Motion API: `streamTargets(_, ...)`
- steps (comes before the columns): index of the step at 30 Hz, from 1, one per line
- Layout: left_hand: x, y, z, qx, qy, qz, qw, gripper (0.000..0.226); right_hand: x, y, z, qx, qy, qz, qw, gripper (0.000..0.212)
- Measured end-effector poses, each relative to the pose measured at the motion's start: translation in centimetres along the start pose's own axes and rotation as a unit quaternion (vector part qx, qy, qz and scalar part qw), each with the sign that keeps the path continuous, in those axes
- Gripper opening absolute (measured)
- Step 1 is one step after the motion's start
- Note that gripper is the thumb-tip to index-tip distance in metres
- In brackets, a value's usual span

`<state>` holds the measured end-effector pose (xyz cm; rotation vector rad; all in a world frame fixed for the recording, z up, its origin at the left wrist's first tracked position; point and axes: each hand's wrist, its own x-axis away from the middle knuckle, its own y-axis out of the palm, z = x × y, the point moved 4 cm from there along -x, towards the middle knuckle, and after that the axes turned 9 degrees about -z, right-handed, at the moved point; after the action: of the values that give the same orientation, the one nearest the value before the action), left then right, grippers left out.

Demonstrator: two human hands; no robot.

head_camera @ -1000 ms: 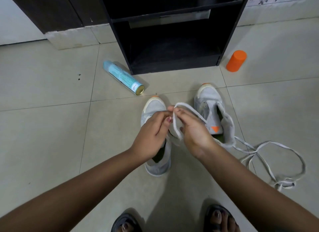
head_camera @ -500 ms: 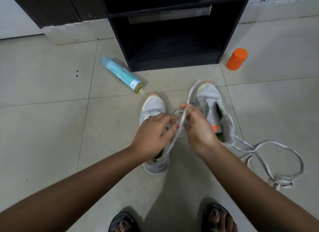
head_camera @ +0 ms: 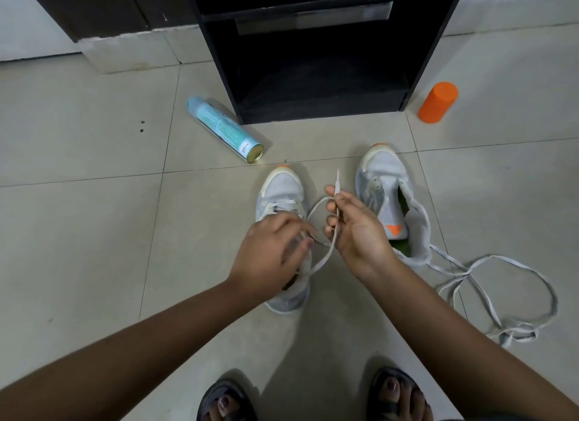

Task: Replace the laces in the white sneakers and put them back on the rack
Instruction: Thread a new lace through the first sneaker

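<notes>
Two white sneakers with orange toe tips stand on the tiled floor. My left hand (head_camera: 272,251) lies over the left sneaker (head_camera: 283,188), fingers curled at its eyelets around the lace. My right hand (head_camera: 354,226) pinches the white lace (head_camera: 319,259) near its tip, which points up; the lace loops down to the left sneaker. The right sneaker (head_camera: 383,182) stands open with its tongue pulled back and no lace in it. A loose white lace (head_camera: 498,290) lies tangled on the floor to the right. The black rack (head_camera: 316,54) stands just beyond.
A light blue spray can (head_camera: 224,129) lies on its side left of the rack. An orange cylinder (head_camera: 438,106) stands at the rack's right. My sandalled feet (head_camera: 313,398) are at the bottom edge. A dark cabinet (head_camera: 94,7) stands at the back left.
My left hand has dropped down onto the left sneaker's eyelets. My right hand has pulled the lace through, so only a short tip stands above its fingers.
</notes>
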<state>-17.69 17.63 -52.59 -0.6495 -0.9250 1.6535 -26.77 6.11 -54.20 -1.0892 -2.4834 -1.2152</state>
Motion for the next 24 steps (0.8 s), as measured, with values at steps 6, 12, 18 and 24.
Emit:
streamTargets(6, 0.9, 0.3, -5.4, 0.203, -0.249, 0.041, 0.946, 0.022, -0.7, -1.3, -0.1, 0.185, -0.044, 0.054, 0.98, 0.01)
streamTargets(12, 1.0, 0.6, -7.1, 0.298, -0.304, 0.043, 0.904, 0.007, -1.4, -0.1, 0.1, 0.32, -0.138, 0.031, 0.937, 0.005)
streamTargets(18, 1.2, 0.6, -7.2, 0.465, -0.366, 0.068, 0.803, 0.017, -2.3, 1.6, 3.1, 0.55, -0.203, -0.019, 0.81, 0.002)
streamTargets(24, 1.6, 0.6, -7.4, 0.506, -0.366, 0.079, 0.777, 0.013, -2.4, 2.2, 5.3, 0.681, -0.227, 0.024, 0.696, 0.014)
